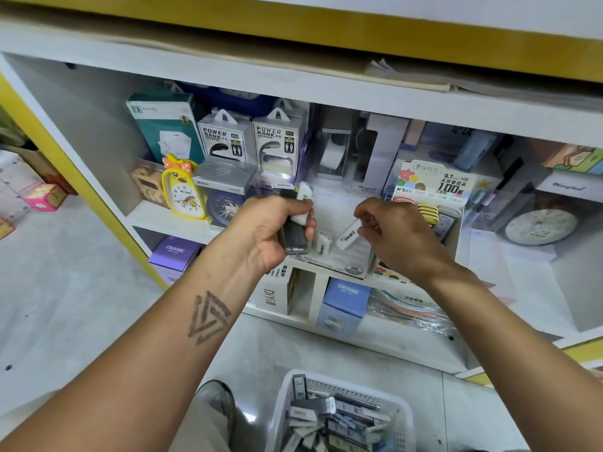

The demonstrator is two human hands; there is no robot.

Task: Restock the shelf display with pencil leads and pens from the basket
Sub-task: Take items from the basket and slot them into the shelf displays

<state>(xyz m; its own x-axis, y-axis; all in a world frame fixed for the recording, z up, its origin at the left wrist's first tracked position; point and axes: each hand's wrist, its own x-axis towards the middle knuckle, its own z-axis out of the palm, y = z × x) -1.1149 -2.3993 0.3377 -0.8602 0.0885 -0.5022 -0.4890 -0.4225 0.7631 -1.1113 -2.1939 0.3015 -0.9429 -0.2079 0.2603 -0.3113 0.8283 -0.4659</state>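
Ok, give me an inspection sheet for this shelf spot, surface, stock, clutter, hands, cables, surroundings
Surface: white shelf, crowded with boxed goods.
Job's things: white lead case pinched over the clear display tray labelled 2B; another white case stands in it; white basket of lead cases on the floor.
Clutter: yellow duck clock, two power bank boxes, blue CRUHRE box below.
Grippers: left hand grips a bundle of dark and white cases; right hand pinches the one case.
Cables: nothing seen.
Surroundings: yellow shelf trim, grey floor.
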